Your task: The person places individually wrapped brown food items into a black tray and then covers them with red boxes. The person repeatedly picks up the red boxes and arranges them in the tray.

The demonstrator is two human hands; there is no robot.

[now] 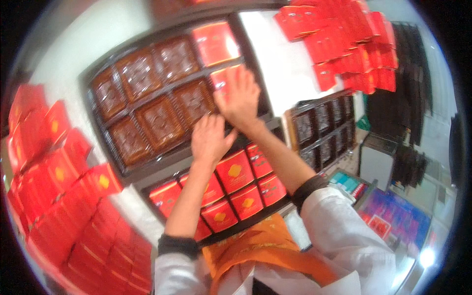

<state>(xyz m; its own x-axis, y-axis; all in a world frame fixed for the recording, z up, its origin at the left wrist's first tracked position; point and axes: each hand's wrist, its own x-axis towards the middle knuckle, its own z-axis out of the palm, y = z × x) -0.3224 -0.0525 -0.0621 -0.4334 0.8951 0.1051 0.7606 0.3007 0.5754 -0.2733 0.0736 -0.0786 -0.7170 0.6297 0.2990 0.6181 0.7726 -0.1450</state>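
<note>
My right hand (238, 94) lies flat, fingers a little spread, over a red packet (220, 83) in the dark compartmented tray (127, 172). Most of that packet is hidden under the hand. My left hand (209, 140) reaches the tray's near edge, fingers extended and thumb apart, beside a square brown cake (195, 96) with a moulded top. Several such glossy cakes, which look like mooncakes, fill the other compartments. Another red packet (217, 43) covers the far right compartment. Nearer me, a second dark tray (254, 212) is filled with red packets (235, 171) bearing yellow emblems.
Stacked red packets (55, 184) crowd the left side. More red packets (343, 40) are piled at the upper right on a white surface (284, 66). Below them stands a tray of dark cakes (322, 127). A grey box (376, 160) is farther right.
</note>
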